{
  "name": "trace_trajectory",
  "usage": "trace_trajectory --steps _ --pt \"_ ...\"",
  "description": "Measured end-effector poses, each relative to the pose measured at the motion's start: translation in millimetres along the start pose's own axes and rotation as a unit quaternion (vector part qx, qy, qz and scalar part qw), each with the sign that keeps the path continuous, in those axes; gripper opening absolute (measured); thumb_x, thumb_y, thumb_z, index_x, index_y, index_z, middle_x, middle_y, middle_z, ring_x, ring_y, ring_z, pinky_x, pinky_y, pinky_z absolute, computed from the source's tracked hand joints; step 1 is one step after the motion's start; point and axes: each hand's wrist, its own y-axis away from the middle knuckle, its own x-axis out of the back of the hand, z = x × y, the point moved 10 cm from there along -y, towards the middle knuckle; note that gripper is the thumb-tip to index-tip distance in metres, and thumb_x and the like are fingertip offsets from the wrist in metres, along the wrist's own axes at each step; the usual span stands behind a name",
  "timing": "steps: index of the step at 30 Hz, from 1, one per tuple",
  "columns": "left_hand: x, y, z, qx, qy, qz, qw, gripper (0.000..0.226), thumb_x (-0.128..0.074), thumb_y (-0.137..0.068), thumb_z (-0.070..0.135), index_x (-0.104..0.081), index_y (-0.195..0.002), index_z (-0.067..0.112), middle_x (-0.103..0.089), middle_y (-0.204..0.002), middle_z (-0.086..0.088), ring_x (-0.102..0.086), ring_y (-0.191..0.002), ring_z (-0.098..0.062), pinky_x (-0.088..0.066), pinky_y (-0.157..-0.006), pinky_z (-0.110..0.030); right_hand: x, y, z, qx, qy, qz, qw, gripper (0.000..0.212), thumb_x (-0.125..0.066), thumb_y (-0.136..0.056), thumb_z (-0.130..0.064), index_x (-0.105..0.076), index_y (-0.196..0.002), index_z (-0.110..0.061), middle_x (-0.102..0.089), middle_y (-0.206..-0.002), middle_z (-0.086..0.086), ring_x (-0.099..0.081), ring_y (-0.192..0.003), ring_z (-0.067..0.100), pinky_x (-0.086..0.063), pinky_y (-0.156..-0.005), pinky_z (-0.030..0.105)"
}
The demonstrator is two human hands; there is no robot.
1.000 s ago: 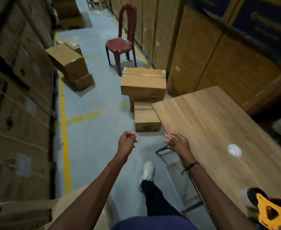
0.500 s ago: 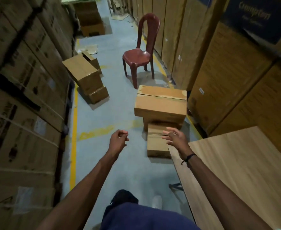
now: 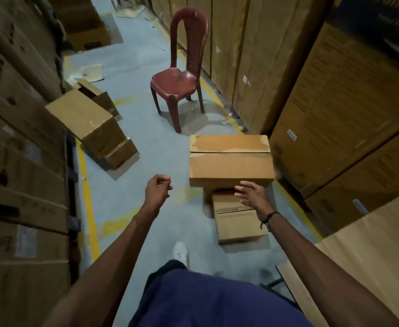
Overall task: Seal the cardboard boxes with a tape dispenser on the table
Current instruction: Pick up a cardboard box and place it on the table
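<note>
A wide cardboard box (image 3: 231,161) with its top flaps closed rests on smaller boxes on the floor ahead. A small box (image 3: 237,220) lies in front of it, lower down. My right hand (image 3: 252,195) reaches out with fingers spread, just short of the wide box's near edge, holding nothing. My left hand (image 3: 158,188) hovers left of the box with its fingers curled in, empty. The wooden table (image 3: 370,251) is at the lower right. No tape dispenser is in view.
A red plastic chair (image 3: 182,76) stands beyond the boxes. Tilted cardboard boxes (image 3: 92,126) lie on the floor at left. Tall stacks of cartons (image 3: 21,161) line both sides of the aisle. A yellow floor line (image 3: 87,204) runs along the left.
I have walked forward along the aisle. The stacked boxes are closer, the table has slid to the lower right, and the tape dispenser has left the view. Both hands stay raised.
</note>
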Motion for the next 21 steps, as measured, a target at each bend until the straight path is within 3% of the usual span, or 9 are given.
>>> trace_trajectory --steps 4,8,12,14,17,21 --pt "-4 -80 48 -0.028 -0.055 -0.057 0.996 0.011 -0.058 -0.101 0.013 -0.067 -0.107 0.010 -0.069 -0.095 -0.003 -0.069 -0.083 -0.016 -0.049 -0.064 -0.029 -22 -33 -17 -0.020 -0.049 0.049 0.997 0.029 -0.059 -0.103 -0.011 -0.059 -0.131 -0.008 -0.072 -0.119 0.011 -0.073 -0.089 0.017 -0.052 -0.070 0.028" --pt "-29 -148 98 -0.056 -0.123 -0.112 0.984 0.013 -0.055 -0.100 0.011 -0.065 -0.109 0.009 -0.068 -0.095 -0.004 -0.067 -0.080 -0.014 -0.049 -0.064 -0.027 -29 -59 -27 -0.041 -0.114 0.091 0.989 0.029 -0.066 -0.096 -0.021 -0.061 -0.123 -0.012 -0.067 -0.126 0.014 -0.070 -0.104 0.028 -0.051 -0.076 0.031" --pt "-77 -222 131 -0.060 -0.219 -0.186 0.956 0.012 -0.058 -0.095 0.014 -0.060 -0.107 0.013 -0.065 -0.092 -0.005 -0.060 -0.080 -0.021 -0.049 -0.070 -0.030 -22 -100 -19 -0.077 -0.131 0.155 0.976 0.047 -0.062 -0.102 -0.020 -0.049 -0.146 -0.011 -0.067 -0.126 0.012 -0.070 -0.099 0.023 -0.053 -0.078 0.033" --pt "-107 -255 143 -0.077 -0.294 -0.226 0.926 0.026 -0.067 -0.091 0.021 -0.058 -0.113 0.011 -0.064 -0.098 -0.006 -0.060 -0.089 -0.025 -0.048 -0.080 -0.034 -18 -124 -13 -0.102 -0.152 0.181 0.966 0.058 -0.065 -0.101 -0.022 -0.042 -0.152 -0.010 -0.064 -0.132 0.014 -0.069 -0.106 0.026 -0.055 -0.081 0.034" --pt "-148 -300 161 -0.091 -0.366 -0.256 0.890 0.066 -0.076 -0.075 0.041 -0.056 -0.126 0.004 -0.059 -0.120 -0.011 -0.060 -0.109 -0.028 -0.049 -0.091 -0.037 -16 -157 -7 -0.130 -0.177 0.208 0.953 0.068 -0.068 -0.099 -0.023 -0.034 -0.156 -0.011 -0.057 -0.143 0.017 -0.063 -0.123 0.032 -0.051 -0.095 0.040" --pt "-200 -351 176 -0.108 -0.427 -0.284 0.852 0.079 -0.086 -0.077 0.045 -0.051 -0.136 0.006 -0.054 -0.138 -0.019 -0.056 -0.124 -0.034 -0.048 -0.102 -0.042 -15 -194 0 -0.158 -0.205 0.255 0.932 0.065 -0.073 -0.096 -0.030 -0.038 -0.148 -0.012 -0.050 -0.150 0.018 -0.056 -0.131 0.034 -0.050 -0.105 0.046"
